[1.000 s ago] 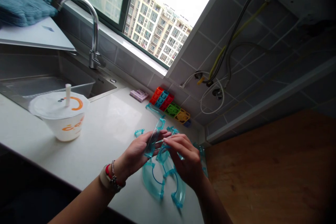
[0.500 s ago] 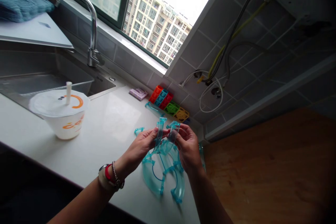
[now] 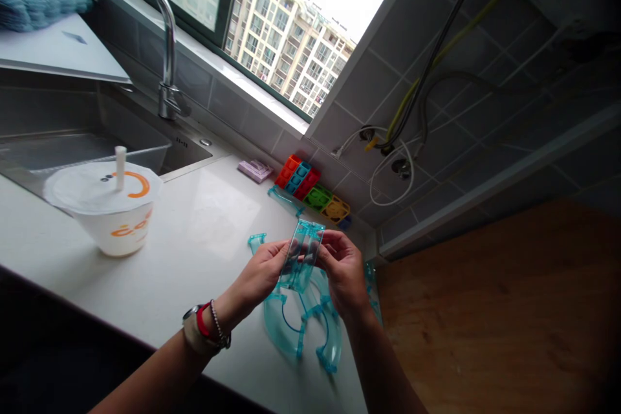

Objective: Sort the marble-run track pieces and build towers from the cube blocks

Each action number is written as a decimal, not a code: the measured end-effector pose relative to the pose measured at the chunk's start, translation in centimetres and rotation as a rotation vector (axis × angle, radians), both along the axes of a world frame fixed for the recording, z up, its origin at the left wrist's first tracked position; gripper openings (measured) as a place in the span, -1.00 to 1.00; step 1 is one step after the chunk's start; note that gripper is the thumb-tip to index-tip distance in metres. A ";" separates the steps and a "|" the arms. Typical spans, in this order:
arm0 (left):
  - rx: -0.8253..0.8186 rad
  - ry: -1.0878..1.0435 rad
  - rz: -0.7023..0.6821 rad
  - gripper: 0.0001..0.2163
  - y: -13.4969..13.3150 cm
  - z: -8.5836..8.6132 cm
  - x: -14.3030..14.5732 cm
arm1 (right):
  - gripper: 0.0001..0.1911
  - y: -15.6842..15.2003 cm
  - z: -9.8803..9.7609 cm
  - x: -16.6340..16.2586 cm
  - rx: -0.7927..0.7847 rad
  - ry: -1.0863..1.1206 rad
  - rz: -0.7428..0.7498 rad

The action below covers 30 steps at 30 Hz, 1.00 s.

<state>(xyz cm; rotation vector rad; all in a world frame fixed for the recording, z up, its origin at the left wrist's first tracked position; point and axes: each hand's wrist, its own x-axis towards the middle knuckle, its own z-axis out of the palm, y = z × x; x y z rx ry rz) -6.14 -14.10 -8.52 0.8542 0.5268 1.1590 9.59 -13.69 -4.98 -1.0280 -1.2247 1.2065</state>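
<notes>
My left hand (image 3: 264, 272) is closed, thumb and fingers pinching the left edge of a see-through teal plastic track piece (image 3: 294, 262). My right hand (image 3: 345, 272) grips a second teal track piece (image 3: 313, 246) from the right. The two pieces sit side by side, touching or overlapping; whether they are joined I cannot tell. Below my hands, curved teal track pieces (image 3: 281, 331) lie on the white counter, partly hidden by what I hold. One more teal piece (image 3: 286, 200) rests farther back, and the end of another (image 3: 257, 241) shows beyond my left hand.
A white lidded cup with a straw (image 3: 119, 220) stands at the left, near the sink (image 3: 187, 154) and faucet (image 3: 167, 45). Colourful plastic blocks (image 3: 310, 187) and a small purple box (image 3: 255, 171) line the wall. A wooden panel (image 3: 485, 310) borders the counter's right side.
The two teal pieces, apart and edge-on before, are now brought together with their broad faces turned toward me. My right hand has shifted slightly left.
</notes>
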 end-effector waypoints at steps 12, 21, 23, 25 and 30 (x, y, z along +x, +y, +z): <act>-0.061 0.077 0.055 -0.49 -0.1 -1.0 0.5 | -0.84 -0.3 -1.2 0.7 0.068 -0.146 0.008; -0.082 0.005 0.028 -0.51 -0.1 -0.3 0.6 | -0.75 -0.8 -0.9 0.7 0.042 -0.144 -0.013; -0.131 -0.017 -0.001 -0.51 -0.1 0.1 0.4 | -0.74 -1.0 -0.7 0.8 0.062 -0.141 -0.056; -0.191 -0.043 -0.024 -0.53 -0.2 0.4 0.3 | -0.74 -1.3 -0.5 0.9 0.093 -0.163 -0.075; -0.343 -0.201 0.078 -0.72 -0.1 0.4 0.0 | -0.75 -2.4 0.0 1.4 0.169 -0.299 -0.050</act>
